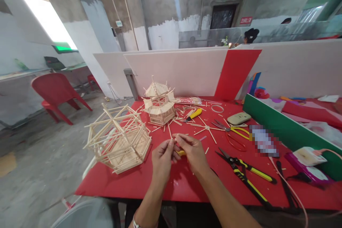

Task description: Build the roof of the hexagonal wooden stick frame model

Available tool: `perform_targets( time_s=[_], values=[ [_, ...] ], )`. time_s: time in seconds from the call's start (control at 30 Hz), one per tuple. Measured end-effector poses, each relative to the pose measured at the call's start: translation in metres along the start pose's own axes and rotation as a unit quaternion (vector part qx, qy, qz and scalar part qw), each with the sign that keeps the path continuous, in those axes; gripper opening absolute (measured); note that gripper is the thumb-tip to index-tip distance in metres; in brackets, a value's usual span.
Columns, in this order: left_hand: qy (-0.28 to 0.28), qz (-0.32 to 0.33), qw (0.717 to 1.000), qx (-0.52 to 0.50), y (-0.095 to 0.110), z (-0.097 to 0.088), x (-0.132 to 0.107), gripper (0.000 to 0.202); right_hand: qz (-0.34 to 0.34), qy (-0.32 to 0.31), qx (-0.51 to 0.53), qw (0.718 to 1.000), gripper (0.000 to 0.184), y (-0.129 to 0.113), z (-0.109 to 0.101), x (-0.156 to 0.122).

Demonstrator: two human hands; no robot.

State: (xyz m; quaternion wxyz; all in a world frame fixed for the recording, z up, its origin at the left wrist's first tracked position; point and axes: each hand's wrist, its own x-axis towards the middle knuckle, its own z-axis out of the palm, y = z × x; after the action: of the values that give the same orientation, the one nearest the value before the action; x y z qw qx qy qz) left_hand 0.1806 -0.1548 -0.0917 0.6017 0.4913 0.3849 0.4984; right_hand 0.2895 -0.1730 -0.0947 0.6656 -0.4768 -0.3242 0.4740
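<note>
Together pinched a thin stick (175,137) in the closed grip of left hand (162,156) and right hand (193,153), just above the red table (133,185). Had a bare-ribbed frame (119,140) on the left, seemingly unfinished; beyond, a small pagoda model (159,105), apparently complete, amid loose sticks (187,117).

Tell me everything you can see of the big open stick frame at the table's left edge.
The stick frame is a pale lattice of thin wooden sticks: a many-sided base of stacked horizontal sticks, with bare sloping rafters meeting at a peak. Open, no roof cover. It rests on the red table by its left edge. The left hand is just right of it, not touching.
</note>
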Motion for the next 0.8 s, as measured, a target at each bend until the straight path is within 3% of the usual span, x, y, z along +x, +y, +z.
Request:
perform_targets(
  time_s=[0.07, 0.13, 0.23, 0.33, 0.57, 0.8],
  values=[
    [0.042, 0.003, 0.999, 0.008, -0.002, -0.007, 0.001, 0.035, -0.008, 0.039, -0.016, 0.999, 0.037, -0.005, -0.005, 0.003],
    [0.077, -0.004, 0.997, 0.004, -0.003, -0.016, 0.002, 0.037, -0.044, 0.032, -0.108, 0.993, 0.029, -0.008, -0.011, 0.007],
    [0.097, -0.027, 0.995, -0.014, -0.004, -0.028, 0.004, 0.039, -0.131, -0.023, -0.293, 0.947, 0.019, -0.004, -0.016, 0.013],
    [0.097, -0.045, 0.994, -0.015, -0.004, -0.038, 0.003, 0.038, -0.168, -0.075, -0.381, 0.906, 0.02, 0.007, -0.012, 0.013],
    [0.045, -0.075, 0.996, 0.023, 0.003, -0.055, -0.006, 0.031, -0.177, -0.154, -0.401, 0.886, 0.014, 0.01, 0.01, 0.004],
    [0.029, -0.201, 0.969, -0.138, 0.005, -0.067, -0.007, 0.025, -0.132, -0.159, -0.387, 0.899, 0.016, 0.005, 0.023, 0.005]
  ],
)
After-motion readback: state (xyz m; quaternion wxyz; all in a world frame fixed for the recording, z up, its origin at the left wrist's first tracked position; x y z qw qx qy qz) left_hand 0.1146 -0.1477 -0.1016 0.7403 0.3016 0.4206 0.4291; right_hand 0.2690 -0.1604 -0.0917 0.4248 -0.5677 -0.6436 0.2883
